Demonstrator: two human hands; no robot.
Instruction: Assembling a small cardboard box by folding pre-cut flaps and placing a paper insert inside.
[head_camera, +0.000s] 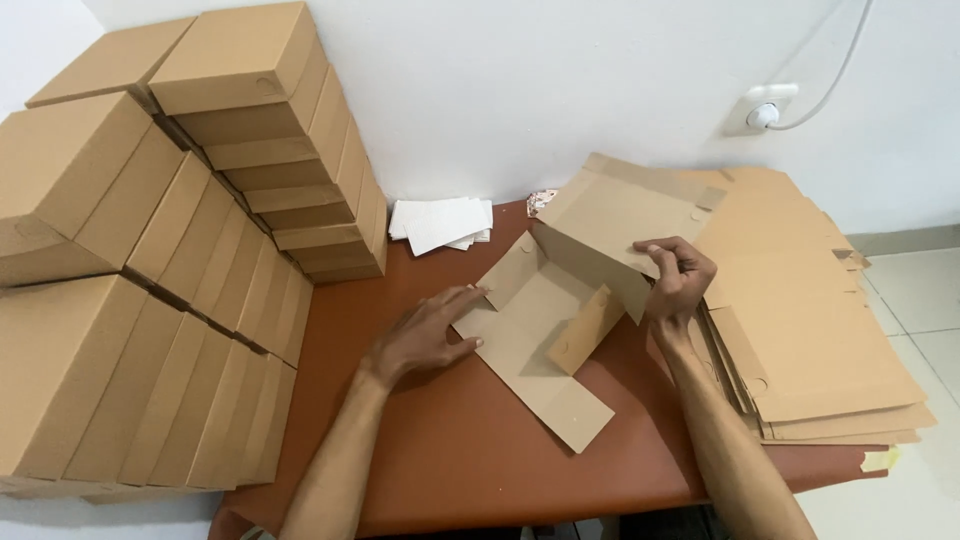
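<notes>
To your left, finished brown cardboard boxes (150, 250) stand stacked in rows against the white wall, rising from the counter (450, 450) almost to the top of the view; a second, smaller stack (290, 140) leans behind them. To your right lies a thick pile of flat, unfolded cardboard blanks (810, 330), its edges hanging past the counter's end. A few white paper sheets (440, 224) rest at the back by the wall, and a white socket with a cable (765, 110) sits on the wall above the blanks. In front of you, on the reddish-brown counter, lies one half-folded cardboard blank (540, 330): its base is flat, one side flap stands up, and a large panel is lifted toward the wall. Your left hand (425, 335) lies palm down, its fingers spread and pressing the blank's left edge flat. Your right hand (678, 280) is raised, its fingers pinched closed on the lower edge of the lifted panel, holding it upright.
</notes>
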